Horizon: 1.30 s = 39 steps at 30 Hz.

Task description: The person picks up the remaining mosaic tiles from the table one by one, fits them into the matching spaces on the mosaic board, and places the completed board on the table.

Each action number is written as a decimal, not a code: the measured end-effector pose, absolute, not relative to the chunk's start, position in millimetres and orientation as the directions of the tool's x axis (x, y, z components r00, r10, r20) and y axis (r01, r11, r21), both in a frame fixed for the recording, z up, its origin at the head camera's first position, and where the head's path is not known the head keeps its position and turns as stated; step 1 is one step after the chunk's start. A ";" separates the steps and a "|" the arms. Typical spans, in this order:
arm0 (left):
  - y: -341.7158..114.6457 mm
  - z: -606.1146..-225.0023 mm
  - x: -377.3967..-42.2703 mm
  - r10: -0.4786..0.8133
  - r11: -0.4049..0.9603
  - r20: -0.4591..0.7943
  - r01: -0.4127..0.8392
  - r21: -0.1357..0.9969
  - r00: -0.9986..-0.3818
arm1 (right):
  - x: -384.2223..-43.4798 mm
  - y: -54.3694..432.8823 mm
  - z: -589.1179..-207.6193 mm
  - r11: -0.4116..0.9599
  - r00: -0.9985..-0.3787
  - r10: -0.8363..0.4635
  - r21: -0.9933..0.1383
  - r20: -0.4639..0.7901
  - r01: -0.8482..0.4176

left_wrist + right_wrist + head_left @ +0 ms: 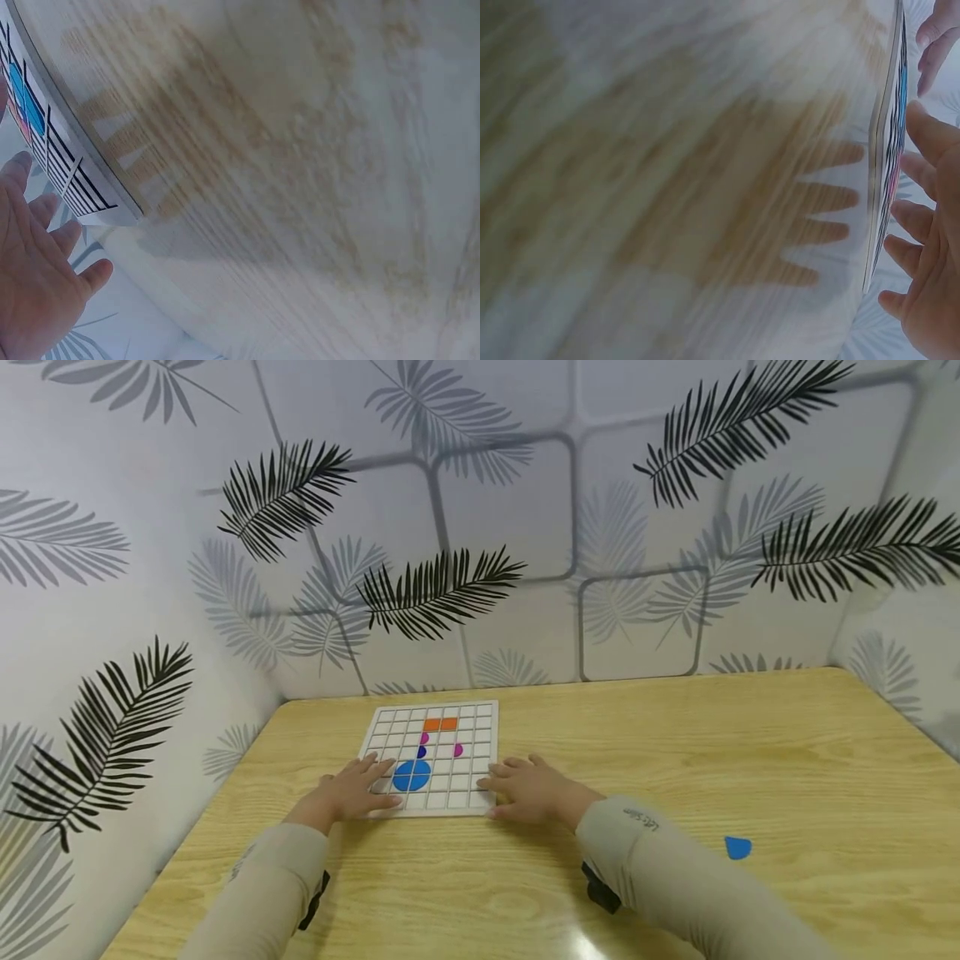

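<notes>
A white board with a square grid (459,781) lies on the table. My left hand (351,789) is at its left edge, fingers spread, the fingertips over the near-left squares. At the right edge is my right hand (531,791), also with its fingers spread and the tips over the border. On the board are a blue circle (412,775) in quarter pieces, two orange squares (440,724), two magenta half-round pieces and one dark blue half-round piece (422,752). In the left wrist view, the left hand (37,262) has its fingers extended beside the board's corner.
A loose blue quarter-round piece (738,847) lies on the wooden table (675,752), right of the right forearm. The patterned wall (525,635) rises behind the table's far edge, and another wall stands along the left side. Dark bands sit at both wrists.
</notes>
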<state>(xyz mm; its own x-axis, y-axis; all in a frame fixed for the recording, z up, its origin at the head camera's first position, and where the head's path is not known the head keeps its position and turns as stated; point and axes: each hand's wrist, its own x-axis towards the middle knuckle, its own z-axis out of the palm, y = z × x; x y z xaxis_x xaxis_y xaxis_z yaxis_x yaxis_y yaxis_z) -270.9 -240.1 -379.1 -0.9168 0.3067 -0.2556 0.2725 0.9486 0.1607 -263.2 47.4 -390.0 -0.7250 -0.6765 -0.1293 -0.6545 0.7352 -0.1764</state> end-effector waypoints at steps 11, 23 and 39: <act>-238.0 -389.9 -269.1 0.312 0.945 -0.285 0.266 0.189 -0.906 | -265.4 34.5 -396.5 0.729 -0.717 -0.684 -0.118 -0.135 -0.674; -238.2 -392.2 -267.8 0.303 0.946 -0.293 0.249 0.208 -0.907 | -263.8 32.7 -394.0 0.748 -0.729 -0.664 -0.141 -0.168 -0.649; -234.9 -391.9 -263.6 0.310 0.945 -0.293 0.261 0.195 -0.905 | -261.0 37.6 -385.2 0.753 -0.721 -0.657 -0.156 -0.220 -0.639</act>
<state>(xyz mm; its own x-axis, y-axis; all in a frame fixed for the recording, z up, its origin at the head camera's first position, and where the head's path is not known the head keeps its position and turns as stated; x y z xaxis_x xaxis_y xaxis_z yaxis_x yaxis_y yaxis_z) -263.6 -234.9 -391.9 -0.9045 0.3103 -0.2926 0.2610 0.9453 0.1954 -261.0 37.6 -385.2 -0.7211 -0.6570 -0.2198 -0.6389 0.7533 -0.1558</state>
